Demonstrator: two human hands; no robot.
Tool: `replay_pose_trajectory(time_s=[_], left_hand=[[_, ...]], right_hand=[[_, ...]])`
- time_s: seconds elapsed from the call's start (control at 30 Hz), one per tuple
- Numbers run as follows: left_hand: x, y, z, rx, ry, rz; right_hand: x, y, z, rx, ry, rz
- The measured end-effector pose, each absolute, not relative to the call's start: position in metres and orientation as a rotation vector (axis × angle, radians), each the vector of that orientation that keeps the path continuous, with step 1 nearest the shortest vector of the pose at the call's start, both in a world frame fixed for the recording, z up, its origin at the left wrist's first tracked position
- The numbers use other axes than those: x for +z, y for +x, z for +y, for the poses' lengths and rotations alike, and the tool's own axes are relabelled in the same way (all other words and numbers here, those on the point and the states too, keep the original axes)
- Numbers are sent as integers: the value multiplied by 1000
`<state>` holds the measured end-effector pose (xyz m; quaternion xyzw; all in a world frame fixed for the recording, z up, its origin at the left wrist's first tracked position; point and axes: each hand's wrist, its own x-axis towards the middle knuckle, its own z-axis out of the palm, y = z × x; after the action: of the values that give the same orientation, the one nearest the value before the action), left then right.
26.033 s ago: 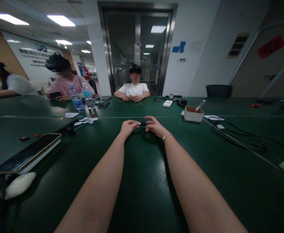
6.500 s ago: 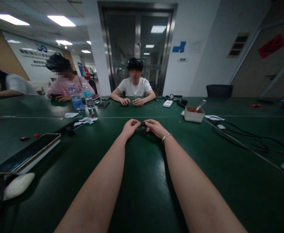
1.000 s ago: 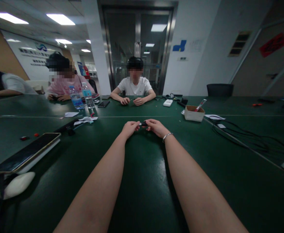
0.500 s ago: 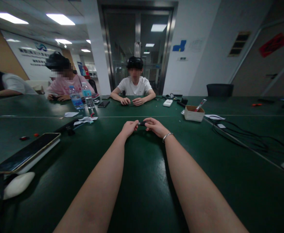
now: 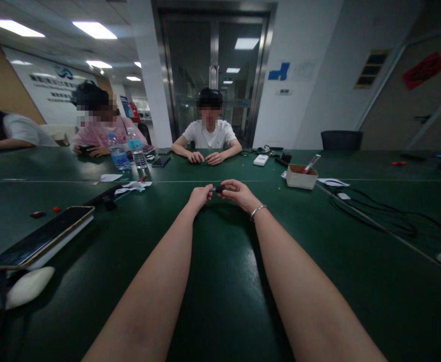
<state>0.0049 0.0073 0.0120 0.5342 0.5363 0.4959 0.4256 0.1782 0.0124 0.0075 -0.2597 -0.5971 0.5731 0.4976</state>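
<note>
Fingers of the left hand [image 5: 200, 198] pinch the slim end of a small dark object [image 5: 219, 189]; those of the right hand [image 5: 242, 196] close loosely on its thicker end. It sits between them, over the counter [image 5: 220, 281]. A steady left pinch should help control.

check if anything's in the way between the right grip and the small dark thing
Nothing visible: the right grip is at one end of the small dark object, and the left grip pinches the other. The open box stands off to the right.
</note>
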Motion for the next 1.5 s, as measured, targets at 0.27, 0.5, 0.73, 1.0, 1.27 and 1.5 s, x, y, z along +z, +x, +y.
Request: replay_pose_trajectory(time_s=[0.27, 0.5, 0.73, 1.0, 1.27, 1.5], left_hand=[[16, 4, 4, 1299, 1282, 1365], [21, 4, -1, 1286, 1230, 1369], [21, 3, 3, 1299, 1135, 1353], [3, 4, 10, 1308, 1501, 1401], [0, 6, 8, 1334, 1535, 1288], [6, 7, 0, 1230, 1538, 1179]], right_hand=[[10, 170, 15, 1267, -622, -1473], [14, 163, 17, 1179, -623, -1502], [21, 158, 13, 1120, -649, -1584], [11, 168, 16, 1192, -695, -1487], [4, 177, 14, 1337, -773, -1381], [-1, 186, 15, 1385, -805, -1287]])
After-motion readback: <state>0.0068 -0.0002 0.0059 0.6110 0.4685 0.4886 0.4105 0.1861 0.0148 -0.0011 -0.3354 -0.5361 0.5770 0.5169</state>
